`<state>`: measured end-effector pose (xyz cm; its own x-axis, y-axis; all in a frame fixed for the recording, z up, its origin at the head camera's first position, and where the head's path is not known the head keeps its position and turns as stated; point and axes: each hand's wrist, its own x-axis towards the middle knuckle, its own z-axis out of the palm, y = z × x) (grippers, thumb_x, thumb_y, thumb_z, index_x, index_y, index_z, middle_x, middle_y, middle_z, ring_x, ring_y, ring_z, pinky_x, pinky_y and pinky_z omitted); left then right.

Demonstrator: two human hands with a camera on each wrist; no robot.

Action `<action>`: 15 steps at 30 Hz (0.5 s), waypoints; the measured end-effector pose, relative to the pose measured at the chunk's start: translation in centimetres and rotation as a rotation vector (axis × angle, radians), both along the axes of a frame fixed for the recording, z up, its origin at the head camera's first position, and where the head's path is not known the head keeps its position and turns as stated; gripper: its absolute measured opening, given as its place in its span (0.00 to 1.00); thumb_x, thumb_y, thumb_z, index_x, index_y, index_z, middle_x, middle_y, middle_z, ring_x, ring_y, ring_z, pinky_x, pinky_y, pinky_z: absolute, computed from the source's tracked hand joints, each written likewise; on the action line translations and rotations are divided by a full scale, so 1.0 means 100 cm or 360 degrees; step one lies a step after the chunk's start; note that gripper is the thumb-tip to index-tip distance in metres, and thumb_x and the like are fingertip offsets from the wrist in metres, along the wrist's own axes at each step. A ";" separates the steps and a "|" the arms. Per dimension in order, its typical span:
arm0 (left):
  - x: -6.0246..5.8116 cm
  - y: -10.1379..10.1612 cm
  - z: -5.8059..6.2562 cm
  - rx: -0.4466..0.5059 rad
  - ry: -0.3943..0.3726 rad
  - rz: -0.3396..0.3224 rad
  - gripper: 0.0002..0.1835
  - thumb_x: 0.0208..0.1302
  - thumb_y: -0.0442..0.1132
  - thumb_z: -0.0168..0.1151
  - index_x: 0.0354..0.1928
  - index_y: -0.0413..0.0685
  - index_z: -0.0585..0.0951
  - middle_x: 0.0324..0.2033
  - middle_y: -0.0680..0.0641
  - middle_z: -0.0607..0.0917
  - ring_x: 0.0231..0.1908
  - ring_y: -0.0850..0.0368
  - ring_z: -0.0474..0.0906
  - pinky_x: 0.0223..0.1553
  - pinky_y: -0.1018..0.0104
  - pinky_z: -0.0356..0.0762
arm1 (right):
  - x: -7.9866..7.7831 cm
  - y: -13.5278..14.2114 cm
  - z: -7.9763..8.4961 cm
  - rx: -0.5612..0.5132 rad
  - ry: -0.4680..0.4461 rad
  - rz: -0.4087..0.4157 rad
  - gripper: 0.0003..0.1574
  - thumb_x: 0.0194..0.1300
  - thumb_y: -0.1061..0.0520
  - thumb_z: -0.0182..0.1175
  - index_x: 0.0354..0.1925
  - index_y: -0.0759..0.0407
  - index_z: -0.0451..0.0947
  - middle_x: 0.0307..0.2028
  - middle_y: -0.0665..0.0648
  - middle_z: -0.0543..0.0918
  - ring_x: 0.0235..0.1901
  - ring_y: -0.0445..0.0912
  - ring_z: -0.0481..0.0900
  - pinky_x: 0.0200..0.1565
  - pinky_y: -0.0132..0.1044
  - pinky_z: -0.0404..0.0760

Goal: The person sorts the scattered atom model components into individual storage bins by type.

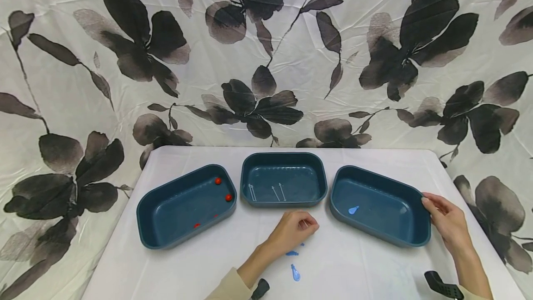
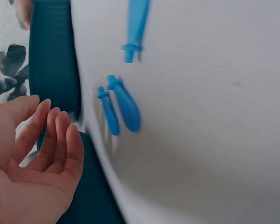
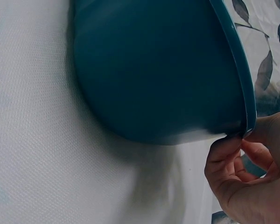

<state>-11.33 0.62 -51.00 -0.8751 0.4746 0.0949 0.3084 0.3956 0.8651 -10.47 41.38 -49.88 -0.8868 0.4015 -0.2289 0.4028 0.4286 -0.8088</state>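
My right hand (image 1: 447,219) pinches the outer end rim of the right blue-green bin (image 1: 383,234), thumb and fingers on the lip. One small blue teardrop-shaped piece (image 1: 353,210) lies in that bin. Loosely bent, my left hand (image 1: 293,230) hovers over the table just in front of the middle bin (image 1: 284,205). Nothing shows between its fingertips in the left wrist view. Beside this hand lie several blue teardrop-shaped pieces (image 2: 126,105) with collared necks. Thin pale sticks (image 1: 275,192) lie inside the middle bin.
The left bin (image 1: 143,223) stands angled, with two round red pieces (image 1: 228,197) and smaller red bits (image 1: 197,225) in it. A white cloth (image 1: 125,272) covers the table. Floral fabric (image 1: 250,59) hangs behind the far edge.
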 end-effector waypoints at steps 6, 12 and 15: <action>0.005 -0.014 -0.008 -0.0093 -0.0023 -0.0085 0.02 0.67 0.33 0.69 0.37 0.44 0.89 0.28 0.58 0.81 0.31 0.70 0.74 0.36 0.75 0.77 | 0.000 -0.001 0.000 -0.0017 0.0014 -0.0001 0.40 0.77 0.38 0.55 0.69 0.67 0.69 0.50 0.45 0.76 0.38 0.24 0.72 0.35 0.17 0.78; 0.008 -0.025 -0.016 -0.0188 -0.0067 -0.0188 0.05 0.65 0.32 0.71 0.41 0.44 0.89 0.33 0.57 0.84 0.35 0.69 0.76 0.43 0.72 0.80 | -0.001 -0.002 0.001 0.0003 0.0006 -0.0007 0.40 0.77 0.38 0.54 0.69 0.68 0.68 0.54 0.53 0.76 0.37 0.24 0.71 0.35 0.17 0.77; 0.009 -0.028 -0.016 -0.0218 -0.0089 -0.0207 0.06 0.64 0.31 0.72 0.43 0.44 0.89 0.35 0.56 0.84 0.37 0.67 0.77 0.44 0.72 0.79 | -0.001 -0.001 0.001 0.0005 0.0005 -0.0010 0.41 0.77 0.38 0.55 0.70 0.68 0.68 0.55 0.56 0.76 0.37 0.24 0.71 0.35 0.17 0.77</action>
<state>-10.43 -2.14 -52.61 -0.8075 0.5894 -0.0252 0.3178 0.4706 0.8231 -10.53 41.27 -49.82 -0.8851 0.4075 -0.2247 0.4028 0.4287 -0.8087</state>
